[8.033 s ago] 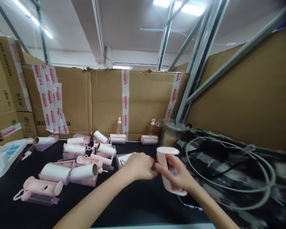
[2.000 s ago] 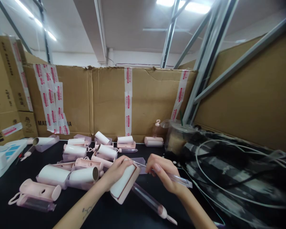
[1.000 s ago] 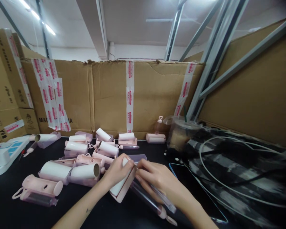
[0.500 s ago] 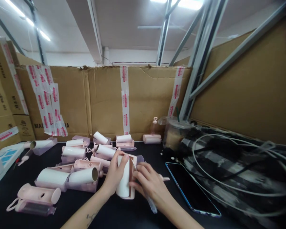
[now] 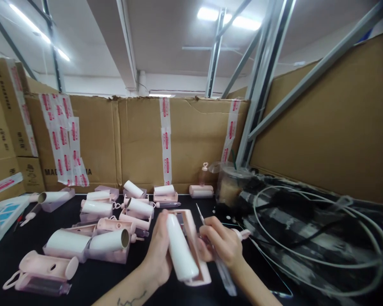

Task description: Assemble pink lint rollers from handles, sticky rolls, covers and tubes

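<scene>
My left hand (image 5: 159, 248) is closed around a lint roller: a white sticky roll (image 5: 181, 253) in a pale pink frame (image 5: 201, 265), tilted towards me. In my right hand (image 5: 221, 242) is a slim tool (image 5: 223, 276) with a thin metal tip and a transparent handle, its tip pointing up and away from the roll. The fingers of that hand also reach the frame's right side; whether they press on it I cannot tell. A pink loop-ended piece (image 5: 242, 234) shows just beyond the right hand.
Several lint rollers with purple see-through covers (image 5: 115, 255) lie on the black table to the left. A pink case with a transparent handle (image 5: 47, 265) is at front left. On the right are a phone (image 5: 264, 276), partly hidden, a drink cup (image 5: 231, 187) and a white cable (image 5: 322, 263).
The lint roller has come nearer and tilted, showing more of its frame. The tool's tip has moved out of the frame's gap to the right, along with my right hand.
</scene>
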Motion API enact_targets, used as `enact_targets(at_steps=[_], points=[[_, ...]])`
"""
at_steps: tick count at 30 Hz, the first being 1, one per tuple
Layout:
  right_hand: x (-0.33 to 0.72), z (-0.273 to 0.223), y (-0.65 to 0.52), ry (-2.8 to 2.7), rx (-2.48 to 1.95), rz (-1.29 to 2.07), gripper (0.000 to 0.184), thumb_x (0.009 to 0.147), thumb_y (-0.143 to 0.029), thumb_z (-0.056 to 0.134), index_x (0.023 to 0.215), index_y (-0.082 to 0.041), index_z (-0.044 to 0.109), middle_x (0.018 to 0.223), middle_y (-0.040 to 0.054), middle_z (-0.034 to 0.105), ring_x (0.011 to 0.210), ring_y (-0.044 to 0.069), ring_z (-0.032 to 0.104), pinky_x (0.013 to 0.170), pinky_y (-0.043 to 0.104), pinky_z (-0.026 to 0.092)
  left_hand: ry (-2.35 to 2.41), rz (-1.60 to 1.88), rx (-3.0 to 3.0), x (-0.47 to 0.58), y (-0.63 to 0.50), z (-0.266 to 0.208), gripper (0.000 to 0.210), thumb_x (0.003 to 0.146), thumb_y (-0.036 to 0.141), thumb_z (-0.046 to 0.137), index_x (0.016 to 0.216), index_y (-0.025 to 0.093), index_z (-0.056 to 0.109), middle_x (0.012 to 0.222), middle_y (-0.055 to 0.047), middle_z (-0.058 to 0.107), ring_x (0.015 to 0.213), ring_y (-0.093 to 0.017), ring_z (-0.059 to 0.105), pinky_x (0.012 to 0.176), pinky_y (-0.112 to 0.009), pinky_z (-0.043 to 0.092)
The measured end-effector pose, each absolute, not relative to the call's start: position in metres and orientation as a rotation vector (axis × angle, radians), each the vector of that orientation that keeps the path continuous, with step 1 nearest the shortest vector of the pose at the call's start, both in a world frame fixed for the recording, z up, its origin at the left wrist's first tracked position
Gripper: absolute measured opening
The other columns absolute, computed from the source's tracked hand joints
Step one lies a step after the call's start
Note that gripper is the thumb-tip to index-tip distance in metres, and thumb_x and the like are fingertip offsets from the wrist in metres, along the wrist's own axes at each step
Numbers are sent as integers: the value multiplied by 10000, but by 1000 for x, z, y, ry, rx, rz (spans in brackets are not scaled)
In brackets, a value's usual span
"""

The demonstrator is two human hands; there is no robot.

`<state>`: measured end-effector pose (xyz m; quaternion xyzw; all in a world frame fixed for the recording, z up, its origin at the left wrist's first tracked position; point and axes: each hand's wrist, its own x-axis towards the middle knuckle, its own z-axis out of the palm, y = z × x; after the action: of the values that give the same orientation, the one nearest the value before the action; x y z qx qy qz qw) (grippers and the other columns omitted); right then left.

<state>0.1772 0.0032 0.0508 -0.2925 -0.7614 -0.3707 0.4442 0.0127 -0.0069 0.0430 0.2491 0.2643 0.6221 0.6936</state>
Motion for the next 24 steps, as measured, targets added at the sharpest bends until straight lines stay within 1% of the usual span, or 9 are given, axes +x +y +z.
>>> enact_targets(at_steps=[3, 5, 9, 12, 15, 18, 20, 21, 24], points=[[201, 60, 20, -1686, -951, -844, 187, 831, -211, 415, 666, -187, 500, 693, 20, 509, 483, 83, 484, 447, 182, 331, 619, 1508, 474, -2, -1, 50, 342, 757, 493, 551, 916, 191, 524, 633, 20, 551, 593, -123, 577, 628, -278, 509], [219, 66, 35, -1728, -1163, -740, 202, 849, -281, 414, 691, -195, 505, 711, 18, 517, 529, 108, 527, 476, 197, 356, 693, 1541, 573, -8, 2, 53, 352, 757, 496, 536, 939, 196, 508, 696, 4, 572, 615, -142, 604, 618, -298, 520], [234, 60, 63, -2153, -1429, -421, 193, 835, -320, 420, 710, -207, 515, 745, 14, 536, 520, 133, 554, 453, 220, 333, 860, 1442, 1035, -6, 7, 53, 368, 763, 503, 468, 993, 220, 414, 720, 11, 553, 485, -143, 576, 450, -273, 476], [229, 43, 73, -2287, -1391, -254, 186, 820, -301, 448, 681, -212, 533, 721, 7, 563, 539, 139, 578, 477, 218, 362, 1007, 1285, 1523, -3, 11, 55, 284, 763, 410, 443, 966, 224, 376, 673, 27, 513, 482, -156, 562, 431, -258, 433], [221, 38, 73, -2316, -1308, -131, 238, 835, -354, 456, 661, -222, 552, 666, 0, 593, 596, 154, 609, 525, 218, 407, 1304, 1109, 2066, 1, 15, 60, 257, 711, 343, 493, 917, 218, 404, 734, -15, 568, 656, -223, 612, 570, -311, 452], [215, 55, 68, -2206, -1238, 4, 275, 881, -416, 377, 821, -229, 569, 707, 14, 630, 641, 169, 635, 563, 243, 454, 1619, 958, 2364, 7, 19, 62, 336, 681, 343, 507, 970, 197, 418, 824, -69, 626, 739, -284, 624, 633, -357, 447], [209, 68, 64, -2109, -1168, 115, 375, 916, -436, 256, 871, -198, 543, 705, 31, 634, 602, 162, 643, 556, 256, 484, 1754, 880, 2451, 12, 24, 60, 369, 688, 339, 487, 1009, 168, 421, 850, -102, 641, 744, -305, 627, 629, -368, 448], [204, 72, 61, -2054, -1108, 210, 429, 923, -441, 203, 835, -180, 533, 658, 34, 625, 550, 158, 637, 531, 260, 491, 1799, 854, 2474, 13, 27, 58, 379, 694, 332, 477, 1024, 154, 423, 860, -116, 644, 755, -313, 627, 629, -370, 448], [188, 72, 52, -1885, -887, 576, 464, 911, -466, 242, 678, -166, 508, 494, 7, 557, 400, 146, 580, 426, 252, 470, 1828, 834, 2496, 11, 35, 50, 388, 707, 316, 473, 1047, 132, 436, 889, -141, 642, 804, -320, 618, 646, -367, 450]])
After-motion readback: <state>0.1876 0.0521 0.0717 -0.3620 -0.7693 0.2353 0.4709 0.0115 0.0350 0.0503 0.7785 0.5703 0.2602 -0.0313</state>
